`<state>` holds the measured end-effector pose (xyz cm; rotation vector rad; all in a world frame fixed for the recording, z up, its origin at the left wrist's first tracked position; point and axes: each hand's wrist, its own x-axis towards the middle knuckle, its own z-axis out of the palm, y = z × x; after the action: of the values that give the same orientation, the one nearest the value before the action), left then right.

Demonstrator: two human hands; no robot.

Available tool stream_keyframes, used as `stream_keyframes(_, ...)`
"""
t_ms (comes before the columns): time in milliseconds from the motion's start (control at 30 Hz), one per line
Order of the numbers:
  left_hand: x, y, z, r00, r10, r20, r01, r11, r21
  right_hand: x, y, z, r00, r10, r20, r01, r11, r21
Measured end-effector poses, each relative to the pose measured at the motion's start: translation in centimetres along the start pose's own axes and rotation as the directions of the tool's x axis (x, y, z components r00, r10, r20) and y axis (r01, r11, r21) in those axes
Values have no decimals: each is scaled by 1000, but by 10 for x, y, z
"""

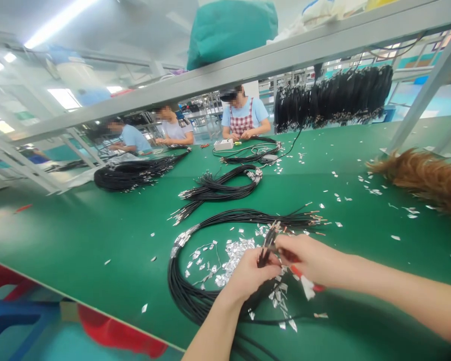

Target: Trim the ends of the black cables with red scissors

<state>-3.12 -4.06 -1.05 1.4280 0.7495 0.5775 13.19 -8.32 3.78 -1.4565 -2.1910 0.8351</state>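
My left hand (250, 273) is closed round a bunch of black cables (263, 255), their stripped ends pointing up. Against that bunch, the fingers of my right hand (304, 253) are bent and pressed close. A tool with red and white handles (307, 287) sticks out below my right palm; its working end is hidden. A large loop of black cables (178, 291), bound with silvery tape (183, 239), curves round to my left hand. Its bare copper ends (315, 218) lie just beyond my hands. Scraps of silver foil (237, 255) are heaped inside the loop.
More coiled black cable bundles (233, 184) lie farther back on the green table (128, 240). Black cables hang from a rack (332, 98) behind. A brown bristly thing (424, 175) is at right. Several co-workers (244, 118) sit opposite, beneath a grey shelf beam (225, 75).
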Motion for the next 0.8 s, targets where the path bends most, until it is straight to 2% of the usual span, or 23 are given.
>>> stream_keyframes(33, -1, 1, -1, 1000, 3, -2, -3, 1000, 4, 0, 4, 3, 995, 99, 7, -97, 963, 252)
stream_keyframes(67, -2, 1, -1, 1000, 10, -9, -10, 1000, 6, 0, 9, 7, 986, 165, 35, -161, 861, 483)
stream_keyframes(133, -2, -1, -1, 999, 19, -33, -19, 1000, 7, 0, 17, 21, 966, 235, 104, -220, 548, 807)
stream_keyframes(200, 0, -6, -1, 996, 30, -83, -28, 999, 31, 0, 21, 35, 953, 280, 118, -200, 288, 937)
stream_keyframes(233, 2, -8, -1, 992, 47, -118, -40, 997, 59, 0, 20, 41, 944, 318, 92, -162, 201, 966)
stream_keyframes(300, 7, -12, -2, 966, 114, -230, -84, 987, 135, 1, 15, 48, 923, 385, 14, -59, 106, 993)
stream_keyframes(367, 11, -15, -4, 904, 195, -382, -126, 972, 198, 3, 6, 49, 913, 401, -73, 34, 102, 994)
stream_keyframes(433, 13, -16, -8, 841, 198, -504, -134, 978, 161, 6, 0, 44, 908, 383, -171, 102, 196, 975)
stream_keyframes(467, 14, -16, -9, 837, 153, -525, -127, 988, 86, 9, -1, 41, 899, 371, -232, 131, 277, 952)
stream_keyframes(567, 14, -13, -13, 902, -5, -431, -95, 973, -211, 21, 5, 36, 851, 329, -410, 169, 566, 807)
stream_keyframes(633, 12, -11, -15, 922, -11, -388, -115, 947, -301, 32, 12, 39, 836, 284, -470, 152, 703, 695)
stream_keyframes(700, 11, -9, -17, 915, 19, -403, -158, 936, -315, 43, 15, 45, 860, 240, -451, 152, 722, 675)
stream_keyframes(800, 9, -8, -20, 904, 28, -426, -180, 930, -320, 57, 13, 55, 908, 204, -367, 157, 645, 748)
